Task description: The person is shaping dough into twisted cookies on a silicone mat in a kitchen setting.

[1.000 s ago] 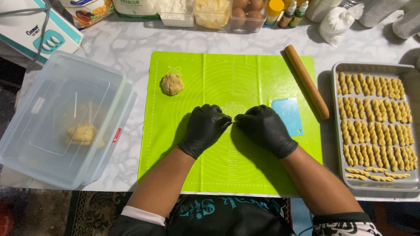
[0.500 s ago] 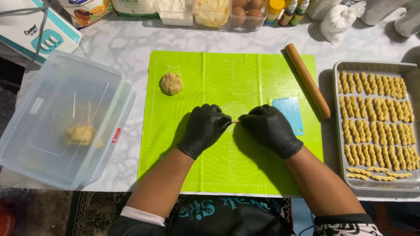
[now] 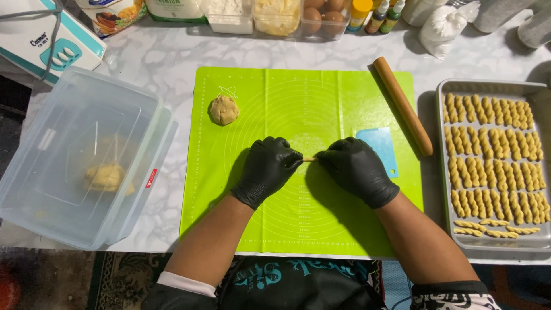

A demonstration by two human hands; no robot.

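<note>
Both my hands wear black gloves and rest on a bright green silicone mat (image 3: 344, 97). My left hand (image 3: 267, 167) and my right hand (image 3: 357, 169) lie palm down over a thin rope of tan dough (image 3: 309, 159). Only a short piece of the rope shows in the gap between them; its ends are hidden under the palms. A ball of the same dough (image 3: 224, 109) sits on the mat's far left part. A light blue plastic scraper (image 3: 380, 144) lies just right of my right hand.
A wooden rolling pin (image 3: 403, 105) lies slanted at the mat's right edge. A metal tray (image 3: 493, 87) on the right holds several rows of twisted dough pieces. A clear lidded tub (image 3: 74, 155) with dough inside stands at left. Boxes, eggs and bottles line the back.
My hands have moved apart from touching each other, and a short stretch of the dough rope now shows between them.
</note>
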